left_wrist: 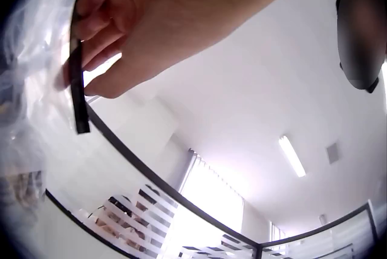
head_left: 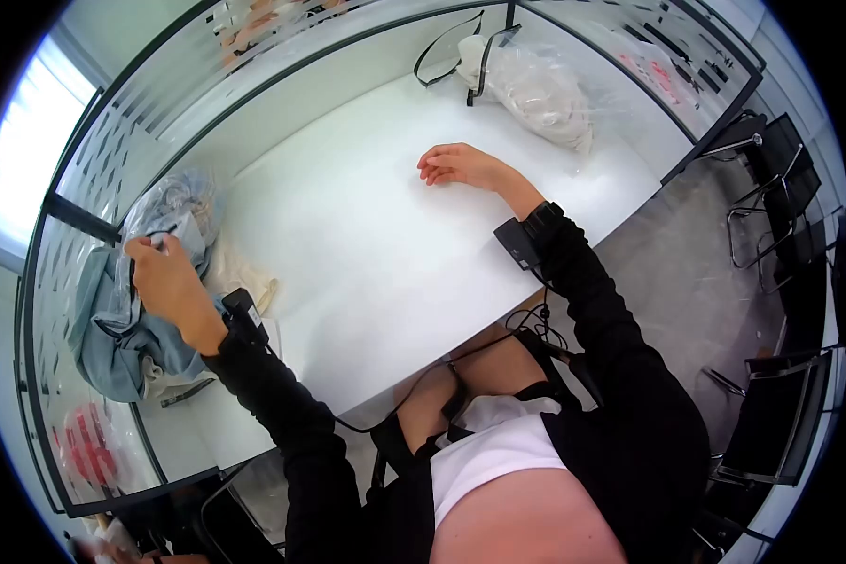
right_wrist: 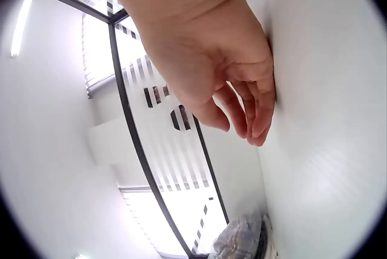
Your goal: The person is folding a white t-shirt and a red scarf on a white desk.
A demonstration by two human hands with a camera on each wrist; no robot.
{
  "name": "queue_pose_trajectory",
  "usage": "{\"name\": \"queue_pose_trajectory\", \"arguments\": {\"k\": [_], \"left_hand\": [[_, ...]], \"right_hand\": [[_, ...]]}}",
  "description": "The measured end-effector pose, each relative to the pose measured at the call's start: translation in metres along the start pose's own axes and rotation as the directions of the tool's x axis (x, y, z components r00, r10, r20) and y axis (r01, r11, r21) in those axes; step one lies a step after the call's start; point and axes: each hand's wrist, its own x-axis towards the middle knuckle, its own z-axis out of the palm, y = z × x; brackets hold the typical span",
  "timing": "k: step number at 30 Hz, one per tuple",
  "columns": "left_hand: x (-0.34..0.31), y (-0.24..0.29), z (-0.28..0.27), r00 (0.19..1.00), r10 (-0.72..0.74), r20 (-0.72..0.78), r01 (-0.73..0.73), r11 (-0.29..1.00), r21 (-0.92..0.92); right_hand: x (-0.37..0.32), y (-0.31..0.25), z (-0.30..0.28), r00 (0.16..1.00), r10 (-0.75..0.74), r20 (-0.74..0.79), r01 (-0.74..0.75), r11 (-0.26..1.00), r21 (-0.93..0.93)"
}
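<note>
At the left end of the white table (head_left: 348, 254), my left hand (head_left: 167, 287) is raised over a pile of bagged cloth. Its curled fingers grip a black strap (left_wrist: 77, 86) at the edge of a clear plastic bag (left_wrist: 36, 71). Pale fabric shows through the bag in the head view. Below and beside the hand lies a blue-grey garment (head_left: 160, 348), with a cream cloth (head_left: 240, 273) to its right. My right hand (head_left: 465, 167) rests on the tabletop near the middle, fingers loosely bent and holding nothing.
A clear bag with whitish contents (head_left: 545, 94) and a black strap (head_left: 484, 66) lies at the table's back right. Black-framed striped glass partitions (head_left: 85, 218) border the table. Cables (head_left: 536, 324) hang by my lap, and black chairs (head_left: 775, 423) stand on the right.
</note>
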Motion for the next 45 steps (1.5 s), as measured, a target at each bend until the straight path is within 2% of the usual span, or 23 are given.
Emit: {"name": "queue_pose_trajectory", "arguments": {"k": [2,5,6,9,10,11,13,14,15,16,18,21,23,24,27,28,29,32,35,38,41,42,45], "left_hand": [[-0.005,-0.004,-0.008,0.997,-0.027,0.076,0.018,0.994,0.105],[-0.016,-0.01,-0.002,0.961,0.071,0.269,-0.099,0.991,0.091],[-0.014,-0.026,0.026,0.96,0.092,0.264,-0.127,0.984,0.121],[0.001,-0.045,0.056,0.901,0.367,0.232,-0.415,0.884,0.215],[0.003,-0.041,0.061,0.908,0.319,0.272,-0.395,0.87,0.295],[0.002,-0.041,0.062,0.911,0.336,0.238,-0.391,0.887,0.245],[-0.006,-0.023,0.038,0.917,0.366,0.16,-0.387,0.912,0.137],[-0.002,-0.02,0.035,0.927,0.307,0.215,-0.33,0.94,0.084],[0.001,-0.028,0.044,0.924,0.35,0.153,-0.362,0.93,0.058],[0.001,-0.029,0.047,0.92,0.371,0.125,-0.379,0.924,0.046],[0.002,-0.028,0.048,0.909,0.408,0.085,-0.411,0.911,0.024],[-0.005,-0.022,0.041,0.889,0.453,0.06,-0.451,0.891,-0.054],[-0.005,-0.003,0.019,0.877,0.477,0.046,-0.465,0.871,-0.158],[-0.005,0.009,0.007,0.867,0.498,0.004,-0.482,0.84,-0.25],[-0.014,0.041,-0.012,0.8,0.596,-0.075,-0.526,0.635,-0.566],[-0.018,0.052,-0.011,0.759,0.648,-0.072,-0.553,0.582,-0.596],[-0.024,0.061,-0.005,0.718,0.693,-0.067,-0.571,0.531,-0.627],[-0.059,0.093,0.015,0.609,0.793,0.029,-0.405,0.342,-0.848],[-0.096,0.12,0.011,0.45,0.885,0.116,-0.318,0.281,-0.905],[-0.127,0.129,0.031,0.273,0.961,0.031,-0.495,0.168,-0.852],[-0.141,0.136,0.054,0.351,0.895,0.277,-0.412,0.413,-0.813],[-0.134,0.136,0.059,0.457,0.858,0.235,-0.302,0.398,-0.866],[-0.107,0.127,0.055,0.687,0.718,0.116,-0.085,0.238,-0.968]], "right_hand": [[0.0,0.001,0.008,1.0,0.005,-0.011,-0.005,1.0,0.0],[-0.007,-0.002,-0.004,1.0,0.006,0.013,-0.006,0.999,-0.037],[-0.007,-0.004,-0.006,1.0,0.0,0.014,0.0,0.999,-0.046],[-0.004,-0.009,0.0,1.0,0.017,0.009,-0.016,0.997,-0.072],[-0.005,-0.009,0.0,1.0,0.001,-0.003,-0.002,0.997,-0.083],[-0.002,-0.005,-0.004,0.988,-0.11,-0.106,0.082,0.968,-0.238],[0.004,-0.003,-0.014,0.896,-0.366,-0.252,0.179,0.816,-0.549],[0.002,-0.009,-0.021,0.68,-0.68,-0.274,0.155,0.499,-0.853],[0.004,-0.017,-0.036,0.492,-0.854,-0.168,0.01,0.199,-0.98],[0.0,-0.035,-0.043,0.393,-0.909,-0.138,-0.279,0.025,-0.96],[-0.013,-0.062,-0.05,0.388,-0.87,-0.305,-0.73,-0.088,-0.677],[-0.026,-0.045,-0.124,0.428,-0.589,-0.686,-0.858,-0.026,-0.513],[-0.035,-0.052,-0.135,0.516,-0.507,-0.691,-0.778,0.062,-0.626],[-0.034,-0.043,-0.148,0.564,-0.635,-0.527,-0.687,-0.007,-0.727],[-0.068,-0.048,-0.103,0.656,-0.611,-0.443,-0.412,0.202,-0.889],[-0.075,-0.04,-0.098,0.651,-0.578,-0.492,-0.35,0.347,-0.87],[-0.083,-0.036,-0.093,0.694,-0.558,-0.454,-0.253,0.401,-0.881],[-0.099,-0.026,-0.071,0.8,-0.514,-0.31,0.055,0.577,-0.815],[-0.106,-0.024,-0.041,0.858,-0.414,-0.303,0.055,0.662,-0.747],[-0.107,-0.017,-0.028,0.893,-0.382,-0.236,0.125,0.716,-0.687],[-0.107,-0.023,-0.005,0.878,-0.457,-0.145,0.186,0.603,-0.776],[-0.11,-0.029,0.0,0.924,-0.308,-0.229,0.027,0.647,-0.762],[-0.117,-0.052,0.018,0.913,-0.252,-0.321,-0.108,0.61,-0.785]]}}
